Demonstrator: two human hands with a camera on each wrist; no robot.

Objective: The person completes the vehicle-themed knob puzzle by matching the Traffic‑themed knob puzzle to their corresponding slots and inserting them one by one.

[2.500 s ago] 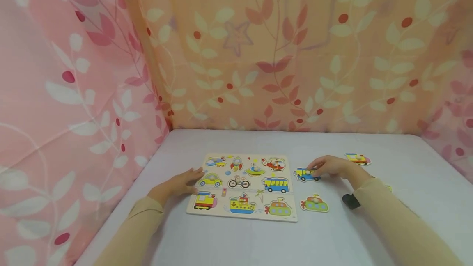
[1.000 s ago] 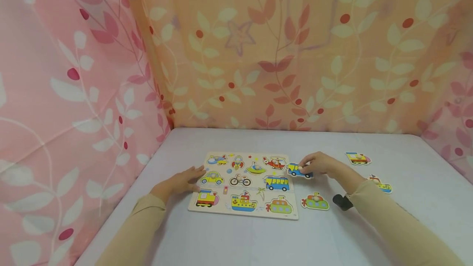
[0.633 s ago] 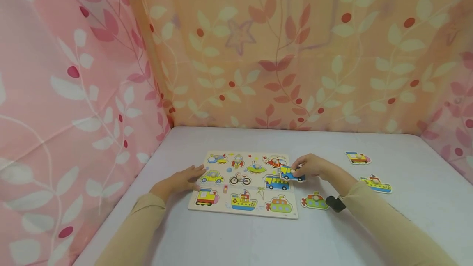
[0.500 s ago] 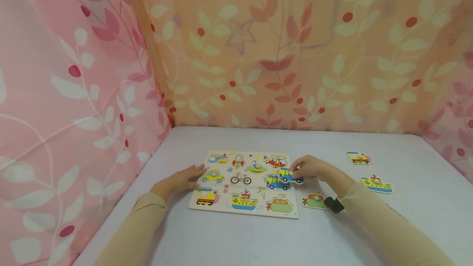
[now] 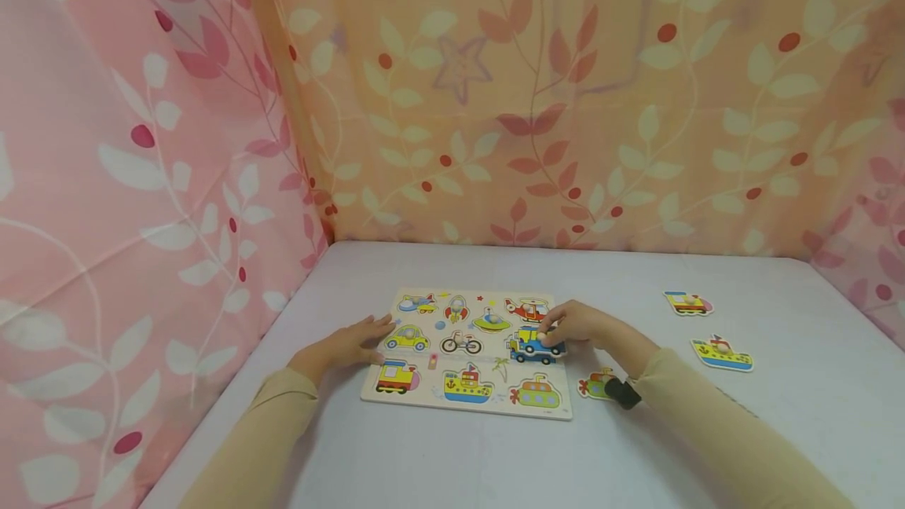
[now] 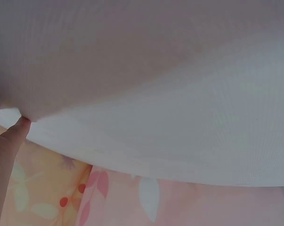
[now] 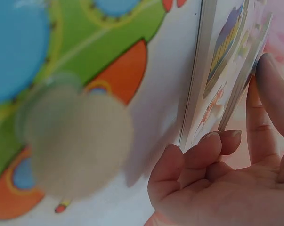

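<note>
In the head view my right hand (image 5: 581, 324) pinches the knob of a blue and yellow bus puzzle piece (image 5: 530, 334). The piece is over the wooden peg puzzle board (image 5: 430, 399), partly covering the printed bus in the middle row. The right wrist view shows that piece (image 7: 245, 70) nearly edge-on, slightly tilted above the board. Along the board's left edge rests my left hand (image 5: 341, 346), fingers extended beside the car. Knobbed plane, rocket, flying saucer, helicopter, car and bicycle pieces sit in the board. Train, ship and submarine pictures there show no knobs.
Right of the board lies a green submarine piece (image 5: 594, 383), partly hidden by a black device (image 5: 623, 393) at my right wrist. Farther right are a ship piece (image 5: 723, 353) and a train piece (image 5: 688, 303). Floral curtains (image 5: 566, 100) surround the white table (image 5: 452, 462).
My right hand has lifted the bus piece from the table right of the board and carried it left, over the printed bus. The left hand has stayed at the board's left edge.
</note>
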